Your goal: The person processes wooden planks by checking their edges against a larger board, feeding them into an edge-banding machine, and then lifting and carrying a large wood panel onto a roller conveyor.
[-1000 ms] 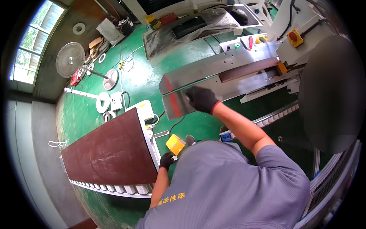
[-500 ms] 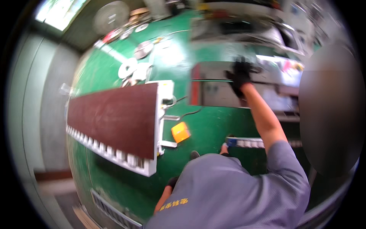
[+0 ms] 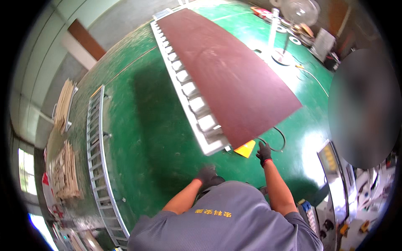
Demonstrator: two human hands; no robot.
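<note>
A long dark red-brown board [image 3: 226, 67] rests on a white frame [image 3: 173, 85] with a row of openings along its side. My right hand [image 3: 264, 153], in a black glove, is beside the board's near corner with fingers apart, and nothing shows in it. Close to it lie an orange-yellow box-like piece [image 3: 246, 149], partly under the board, and a looped black cable [image 3: 283, 142]. Low in front of my body is my left hand [image 3: 206, 173], also gloved in black; motion smears its fingers. It appears apart from the frame's near end.
On the left a long metal ladder-like rack [image 3: 100, 163] runs across the green floor [image 3: 142, 142]. Stacks of thin boards [image 3: 65, 171] stand beyond it. A fan [image 3: 300, 10] on a round base is at the far right. Right of me is a cluttered bench [image 3: 335, 180].
My view has swung left, bringing the board more to the centre. My right hand has left the grey machine surface and come down by the board's corner. Both hands now show in front of me.
</note>
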